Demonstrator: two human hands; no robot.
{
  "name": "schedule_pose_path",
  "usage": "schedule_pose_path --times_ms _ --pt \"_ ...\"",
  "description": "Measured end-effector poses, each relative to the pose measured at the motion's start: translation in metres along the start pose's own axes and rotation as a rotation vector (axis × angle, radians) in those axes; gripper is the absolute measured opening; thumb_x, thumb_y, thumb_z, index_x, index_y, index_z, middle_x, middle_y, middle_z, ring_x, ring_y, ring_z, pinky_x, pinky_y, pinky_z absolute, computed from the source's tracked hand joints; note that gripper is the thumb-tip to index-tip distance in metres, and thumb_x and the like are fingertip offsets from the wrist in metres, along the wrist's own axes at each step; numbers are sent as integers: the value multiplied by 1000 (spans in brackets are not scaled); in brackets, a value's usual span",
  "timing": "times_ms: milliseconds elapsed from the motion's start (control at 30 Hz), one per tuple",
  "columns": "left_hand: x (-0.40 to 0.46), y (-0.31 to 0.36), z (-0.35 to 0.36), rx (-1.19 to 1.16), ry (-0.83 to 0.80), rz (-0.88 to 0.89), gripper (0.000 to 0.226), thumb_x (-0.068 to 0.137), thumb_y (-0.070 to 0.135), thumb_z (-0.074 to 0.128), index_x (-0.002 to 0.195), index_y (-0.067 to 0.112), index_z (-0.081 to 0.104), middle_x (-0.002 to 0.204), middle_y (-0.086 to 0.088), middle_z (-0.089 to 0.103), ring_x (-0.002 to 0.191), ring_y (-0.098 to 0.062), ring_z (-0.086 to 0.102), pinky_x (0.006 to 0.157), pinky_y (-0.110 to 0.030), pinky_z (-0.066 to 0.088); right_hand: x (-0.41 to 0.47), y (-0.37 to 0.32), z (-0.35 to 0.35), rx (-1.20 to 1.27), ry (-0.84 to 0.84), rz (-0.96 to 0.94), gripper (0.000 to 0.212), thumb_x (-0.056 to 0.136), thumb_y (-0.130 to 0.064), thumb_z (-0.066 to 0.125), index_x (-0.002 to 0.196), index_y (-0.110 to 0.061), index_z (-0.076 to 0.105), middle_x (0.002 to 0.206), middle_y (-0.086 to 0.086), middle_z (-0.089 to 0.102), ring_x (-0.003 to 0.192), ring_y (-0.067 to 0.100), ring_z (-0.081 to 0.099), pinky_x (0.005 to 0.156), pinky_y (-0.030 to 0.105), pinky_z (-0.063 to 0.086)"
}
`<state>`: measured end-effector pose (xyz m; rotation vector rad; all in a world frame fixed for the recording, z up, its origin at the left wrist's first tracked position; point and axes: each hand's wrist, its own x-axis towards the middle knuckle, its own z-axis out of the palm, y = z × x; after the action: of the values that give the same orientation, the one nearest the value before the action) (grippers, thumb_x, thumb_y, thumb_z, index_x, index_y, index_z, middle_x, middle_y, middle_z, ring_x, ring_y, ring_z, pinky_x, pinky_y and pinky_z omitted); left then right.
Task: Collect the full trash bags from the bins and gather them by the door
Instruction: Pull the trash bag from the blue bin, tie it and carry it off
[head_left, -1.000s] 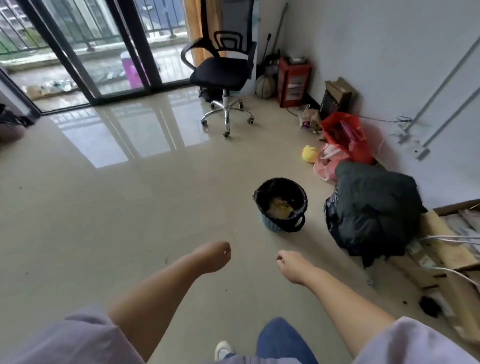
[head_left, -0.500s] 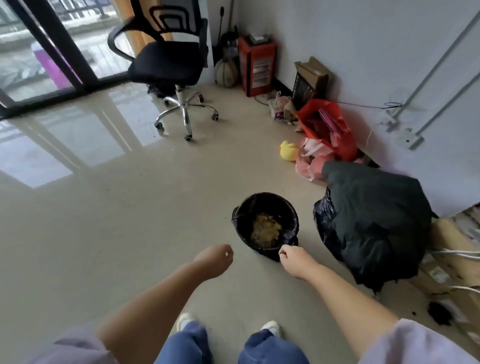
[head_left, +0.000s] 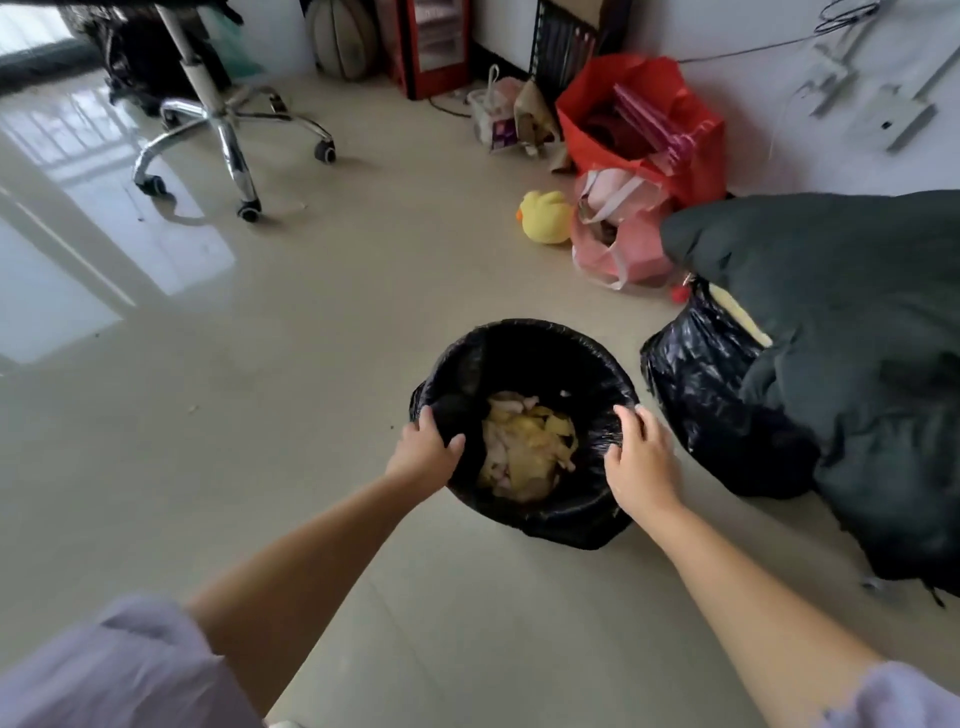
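Note:
A small round bin lined with a black trash bag (head_left: 540, 364) stands on the floor in front of me, with yellow peels and scraps (head_left: 530, 447) inside. My left hand (head_left: 426, 447) grips the bag's rim on the near left, thumb inside the opening. My right hand (head_left: 641, 457) rests on the rim at the near right, fingers curled over the plastic. To the right lies a full black trash bag (head_left: 701, 384), partly covered by a dark garment (head_left: 852, 332).
An office chair base (head_left: 228, 130) stands at the back left. Along the wall are a red bag (head_left: 644, 119), a pink bag (head_left: 623, 239), a yellow duck toy (head_left: 545, 215) and a red heater (head_left: 436, 47). Bare tiled floor spreads to the left.
I have come closer and bent over the bin. Both hands went from loose fists in the air down onto the bag's rim.

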<state>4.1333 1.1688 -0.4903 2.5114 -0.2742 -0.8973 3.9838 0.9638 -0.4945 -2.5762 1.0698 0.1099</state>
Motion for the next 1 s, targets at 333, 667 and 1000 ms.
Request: schedule_pose_path --times_ms 333,667,1000 --pt "100 -15 -1 -527 240 159 45 89 11 40 134 9 37 116 -14 56 96 -27 51 81 -32 44 87 -18 45 571 151 279 58 96 -10 33 149 -28 18 139 16 48 100 30 52 80 34 41" --pt "104 -100 -56 -837 94 51 39 98 43 33 103 14 58 94 -7 63 78 -19 60 68 -33 55 98 -62 74 881 -59 72 50 99 -37 37 147 -26 27 143 0 44 125 23 48 107 39 37" --pt "118 -125 -51 -1319 -411 -328 59 83 65 52 84 6 52 70 -3 57 67 -17 60 71 -34 59 79 -32 87 1166 -562 410 61 79 -76 41 99 -23 62 93 5 65 84 22 62 72 35 54"
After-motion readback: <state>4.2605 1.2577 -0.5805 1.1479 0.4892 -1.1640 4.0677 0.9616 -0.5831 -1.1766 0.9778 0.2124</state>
